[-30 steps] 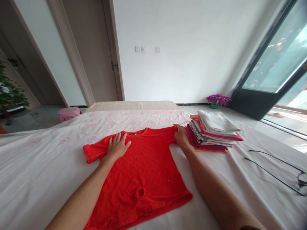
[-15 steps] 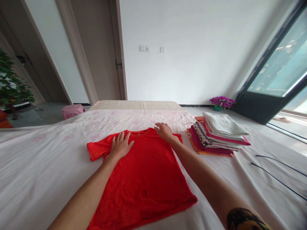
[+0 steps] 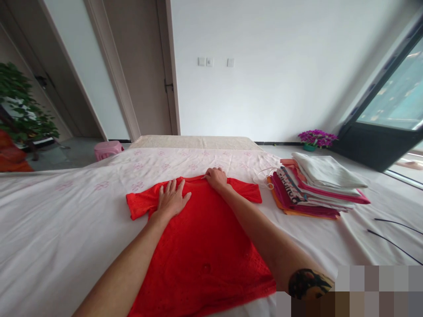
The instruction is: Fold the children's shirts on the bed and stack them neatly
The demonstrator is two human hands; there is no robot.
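A red short-sleeved T-shirt [image 3: 205, 237] lies spread out on the white bedsheet, its neckline away from me and its hem near me. On its left shoulder area my left hand [image 3: 172, 199] rests flat, fingers spread. My right hand [image 3: 216, 178] is at the neckline with its fingers curled over the collar edge, apparently gripping it; the fingertips are partly hidden. My right forearm crosses the shirt's right side and covers part of it. Both sleeves stick out sideways.
To the right on the sheet [image 3: 59, 237] stands a stack of folded clothes [image 3: 307, 193], with a thin pale cord beside it. Two dark cords [image 3: 393, 244] lie farther right. Beyond the bed are a pink stool [image 3: 108, 149], a potted purple plant [image 3: 317, 138] and a wall.
My right hand has moved left along the collar and its fingers have curled in, uncovering the right sleeve. My left hand stays flat on the shirt. The view has shifted slightly left.
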